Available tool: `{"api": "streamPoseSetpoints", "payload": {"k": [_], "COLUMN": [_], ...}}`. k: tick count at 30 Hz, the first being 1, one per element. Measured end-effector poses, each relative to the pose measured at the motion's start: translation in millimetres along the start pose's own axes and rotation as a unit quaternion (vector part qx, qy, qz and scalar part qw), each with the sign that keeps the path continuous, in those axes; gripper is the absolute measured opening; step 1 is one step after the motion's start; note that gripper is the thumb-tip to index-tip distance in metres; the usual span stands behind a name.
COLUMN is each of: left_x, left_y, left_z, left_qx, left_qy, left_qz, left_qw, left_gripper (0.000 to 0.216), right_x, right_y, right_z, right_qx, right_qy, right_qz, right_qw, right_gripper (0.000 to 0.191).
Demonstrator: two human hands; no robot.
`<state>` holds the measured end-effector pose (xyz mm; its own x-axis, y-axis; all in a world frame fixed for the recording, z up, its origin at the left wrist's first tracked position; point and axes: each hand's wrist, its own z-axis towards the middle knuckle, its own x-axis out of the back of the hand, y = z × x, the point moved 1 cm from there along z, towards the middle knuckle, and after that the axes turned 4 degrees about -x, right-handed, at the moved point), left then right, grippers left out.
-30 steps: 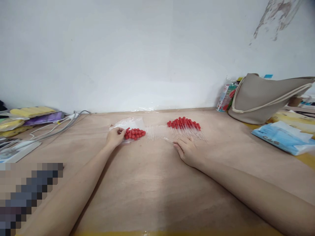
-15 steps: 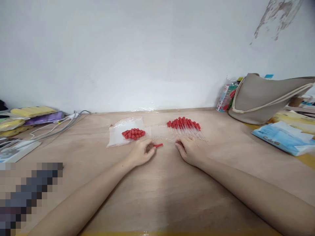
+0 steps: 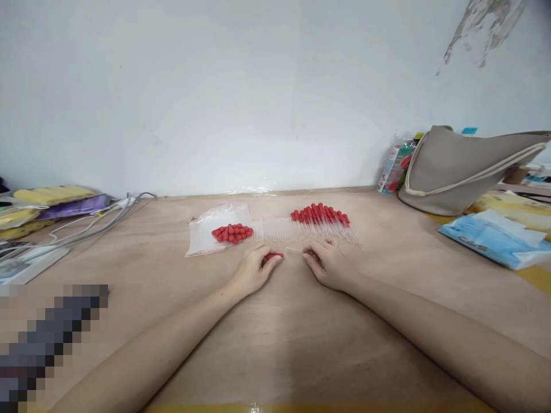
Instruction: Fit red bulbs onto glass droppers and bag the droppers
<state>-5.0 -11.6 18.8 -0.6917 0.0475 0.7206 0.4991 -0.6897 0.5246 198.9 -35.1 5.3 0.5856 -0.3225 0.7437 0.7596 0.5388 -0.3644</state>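
Note:
My left hand point(image 3: 255, 268) is closed around a red rubber dropper bulb point(image 3: 278, 255), most of which is hidden by the fingers. Opposite it, my right hand point(image 3: 329, 263) pinches a thin clear dropper tube point(image 3: 294, 249). The tube's free end points at the bulb, with a small gap between them. Beyond my left hand, a heap of red bulbs point(image 3: 232, 233) lies on a white plastic bag point(image 3: 200, 236). Several clear tubes point(image 3: 275, 229) lie side by side to its right. Past my right hand are droppers with red bulbs on them point(image 3: 321, 214), arranged in a slanting row.
A grey bag point(image 3: 451, 172) and a clear plastic bottle point(image 3: 394, 169) stand at the back right, with a blue tissue pack point(image 3: 495, 238) in front. Cables point(image 3: 112, 221) and yellow and purple packets point(image 3: 60, 196) lie at the left. Brown paper point(image 3: 241, 355) covers the table.
The bulb now sits deeper in my left fingers, with less of it showing. My right hand has shifted slightly left, bringing the tube closer to the bulb.

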Motion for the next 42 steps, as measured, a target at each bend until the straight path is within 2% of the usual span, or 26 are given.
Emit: {"api": "streamPoseSetpoints", "payload": {"k": [11, 19, 26, 33, 42], "left_x": [-0.9, -0.8, 0.7, 0.9, -0.7], "left_y": [1.6, 3.8, 5.4, 7.0, 7.4], "left_z": [-2.1, -4.6, -6.3, -7.7, -8.5], "left_qx": [0.056, 0.057, 0.033, 0.023, 0.015], "left_qy": [-0.009, -0.040, -0.056, -0.068, -0.067], "left_qz": [-0.105, -0.151, -0.100, -0.075, -0.073], "left_qw": [0.993, 0.986, 0.993, 0.995, 0.995], "left_gripper": [0.025, 0.019, 0.021, 0.019, 0.019], "right_x": [2.3, 7.9, 8.2, 12.6, 4.0], "right_y": [-6.2, -5.1, -2.1, -10.7, -20.7], "right_z": [-0.4, 3.0, 3.9, 2.8, 4.7], "right_qx": [0.042, 0.058, 0.080, 0.102, 0.068], "right_qy": [-0.026, -0.068, -0.052, -0.041, -0.084], "right_qz": [0.027, 0.048, -0.020, -0.057, -0.068], "right_qw": [0.998, 0.995, 0.995, 0.992, 0.992], "right_gripper": [0.009, 0.014, 0.018, 0.022, 0.026]}}
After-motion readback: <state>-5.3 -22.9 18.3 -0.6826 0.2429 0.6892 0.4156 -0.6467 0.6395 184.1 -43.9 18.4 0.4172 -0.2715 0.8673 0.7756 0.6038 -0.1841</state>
